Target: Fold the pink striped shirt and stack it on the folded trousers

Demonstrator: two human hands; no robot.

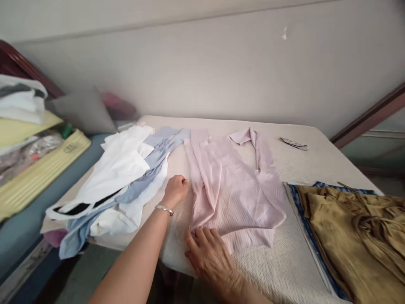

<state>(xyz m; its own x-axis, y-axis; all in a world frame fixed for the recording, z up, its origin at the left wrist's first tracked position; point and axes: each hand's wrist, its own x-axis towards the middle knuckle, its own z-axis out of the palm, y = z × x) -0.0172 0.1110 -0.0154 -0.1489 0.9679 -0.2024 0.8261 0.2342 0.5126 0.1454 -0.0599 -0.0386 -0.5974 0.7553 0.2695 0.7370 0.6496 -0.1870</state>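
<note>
Pink ribbed top (234,190): left hand (176,190) fisted pinching its left edge, right hand (210,253) spread flat on its hem.

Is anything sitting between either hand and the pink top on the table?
Nothing visible. The left hand is closed at the left edge of the pink top, and the right hand lies flat on its lower hem. The pile of white and blue clothes lies off to the left, the glasses behind.

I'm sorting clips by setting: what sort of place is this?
Probably a home room used for laundry. A pink top lies on a cloth-covered table, a heap of white and blue clothes beside it, folded linens at left.
</note>
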